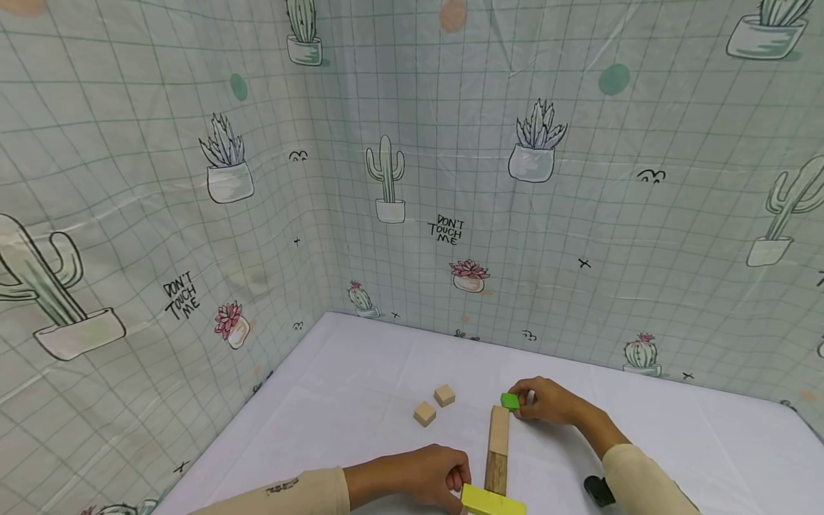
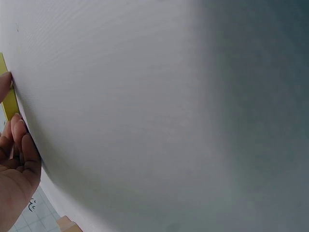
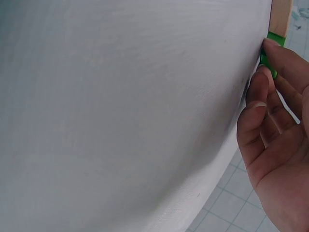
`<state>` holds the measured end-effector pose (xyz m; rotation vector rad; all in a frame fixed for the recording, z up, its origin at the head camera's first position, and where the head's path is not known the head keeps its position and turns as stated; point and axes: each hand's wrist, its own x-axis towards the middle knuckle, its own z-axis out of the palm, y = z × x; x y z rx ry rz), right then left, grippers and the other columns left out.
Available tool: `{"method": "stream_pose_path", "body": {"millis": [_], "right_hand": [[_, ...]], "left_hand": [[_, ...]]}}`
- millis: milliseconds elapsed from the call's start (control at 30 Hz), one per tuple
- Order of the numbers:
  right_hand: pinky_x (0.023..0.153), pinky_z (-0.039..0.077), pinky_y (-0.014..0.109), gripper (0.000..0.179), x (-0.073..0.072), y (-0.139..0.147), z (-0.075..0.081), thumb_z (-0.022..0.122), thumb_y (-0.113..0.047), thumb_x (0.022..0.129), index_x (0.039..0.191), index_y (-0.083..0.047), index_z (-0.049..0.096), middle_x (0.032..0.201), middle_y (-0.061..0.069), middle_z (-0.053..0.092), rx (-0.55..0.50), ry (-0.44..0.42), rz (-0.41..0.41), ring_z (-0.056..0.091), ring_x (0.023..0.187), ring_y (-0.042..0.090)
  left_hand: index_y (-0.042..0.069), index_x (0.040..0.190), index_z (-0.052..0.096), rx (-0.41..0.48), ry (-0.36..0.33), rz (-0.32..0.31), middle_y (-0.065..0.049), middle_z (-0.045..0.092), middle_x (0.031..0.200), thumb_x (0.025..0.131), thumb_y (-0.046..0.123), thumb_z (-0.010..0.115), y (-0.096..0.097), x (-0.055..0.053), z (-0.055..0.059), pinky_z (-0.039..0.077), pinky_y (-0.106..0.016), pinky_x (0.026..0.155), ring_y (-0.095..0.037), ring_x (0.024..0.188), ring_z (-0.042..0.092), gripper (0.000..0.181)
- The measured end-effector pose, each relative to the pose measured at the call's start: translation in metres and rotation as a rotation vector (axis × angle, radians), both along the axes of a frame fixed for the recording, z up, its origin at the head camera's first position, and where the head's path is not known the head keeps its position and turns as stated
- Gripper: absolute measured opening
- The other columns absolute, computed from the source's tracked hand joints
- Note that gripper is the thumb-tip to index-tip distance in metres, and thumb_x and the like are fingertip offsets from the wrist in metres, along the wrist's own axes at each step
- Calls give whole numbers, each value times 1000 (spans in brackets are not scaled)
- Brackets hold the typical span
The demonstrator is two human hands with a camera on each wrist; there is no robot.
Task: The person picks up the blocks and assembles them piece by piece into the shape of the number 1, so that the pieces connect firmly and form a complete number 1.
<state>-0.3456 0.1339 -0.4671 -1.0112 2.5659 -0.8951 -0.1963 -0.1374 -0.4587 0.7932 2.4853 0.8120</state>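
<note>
Head view: the right hand [image 1: 547, 402] pinches a small green block [image 1: 510, 401] at the far end of a row made of a pale wooden block [image 1: 499, 431] and a darker wooden block [image 1: 496, 472]. The left hand [image 1: 430, 475] grips the left end of a yellow block [image 1: 493, 501] at the row's near end; the frame's lower edge cuts this block off. Two wooden cubes [image 1: 425, 413] lie left of the row. A black object [image 1: 599, 491], partly hidden by the right sleeve [image 1: 644, 481], cannot be identified.

Left wrist view: thumb and fingers close on the yellow block, mostly out of frame—a wooden piece below is likewise cropped.

Right wrist view: thumb and fingers clamp the green block, partly covering it; it appears against a wooden block's end—actual contact cannot be confirmed.
</note>
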Motion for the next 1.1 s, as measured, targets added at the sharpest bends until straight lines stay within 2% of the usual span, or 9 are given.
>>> {"method": "stream_pose_path", "body": {"millis": [667, 933, 1100], "right_hand": [[62, 43, 23, 29, 0, -1, 1, 76, -11, 87, 114, -3, 69, 88, -1, 58, 1, -24, -11, 50, 74, 10], [62, 43, 23, 29, -2, 0, -3, 76, -13, 87, 114, -3, 68, 88, -1, 58, -1, -19, -6, 49, 73, 8], [63, 44, 23, 29, -3, 0, -2, 75, -14, 88, 115, -3, 68, 89, -1, 58, 6, -16, -5, 49, 74, 8]], "left_hand": [[14, 96, 63, -18, -11, 21, 13, 50, 76, 84, 12, 81, 1, 0, 0, 45, -13, 67, 5, 69, 45, 22], [14, 95, 63, -7, -6, 7, 15, 49, 75, 84, 13, 81, 1, 0, -2, 45, -12, 67, 7, 68, 45, 22], [14, 96, 63, -7, -12, 22, 14, 50, 76, 84, 13, 81, 0, 0, -1, 45, -13, 68, 6, 69, 46, 21]]}}
